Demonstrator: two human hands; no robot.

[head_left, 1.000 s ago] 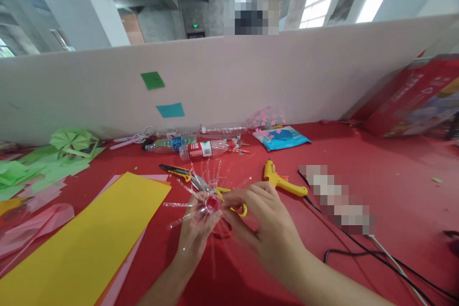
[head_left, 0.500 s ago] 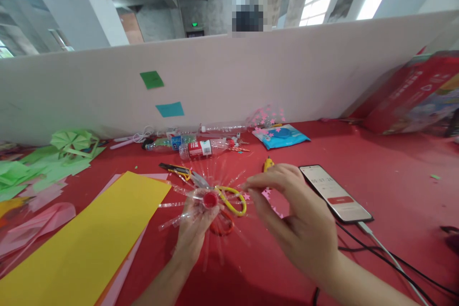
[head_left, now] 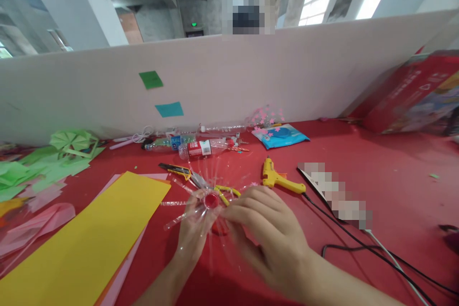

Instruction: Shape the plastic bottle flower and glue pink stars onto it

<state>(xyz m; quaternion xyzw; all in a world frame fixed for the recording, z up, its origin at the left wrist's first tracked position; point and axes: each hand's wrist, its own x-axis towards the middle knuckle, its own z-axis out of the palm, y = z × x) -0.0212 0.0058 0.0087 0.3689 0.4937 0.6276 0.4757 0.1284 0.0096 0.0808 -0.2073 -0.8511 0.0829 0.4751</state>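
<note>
My left hand (head_left: 191, 229) is closed around a clear plastic bottle piece (head_left: 211, 201), cut into thin strips that fan outward, with its red cap facing me. Just right of the cap, my right hand (head_left: 267, 234) pinches at one of the strips; the fingertips are partly hidden and slightly blurred. Behind the bottle piece lie scissors (head_left: 201, 181) with yellow and red handles, mostly covered by the strips and hands. Beside their blades rests a yellow utility knife (head_left: 179, 171).
A yellow glue gun (head_left: 279, 179) with a black cord lies right of centre, near a phone (head_left: 333, 193) on a white cable. Yellow paper (head_left: 93, 234) covers the left front. Plastic bottles (head_left: 201, 148) and a blue wipes pack (head_left: 281, 136) line the white partition (head_left: 251, 76).
My right hand has moved left and down, close to the red cap, uncovering the glue gun. My left hand still holds the bottle piece in nearly the same place.
</note>
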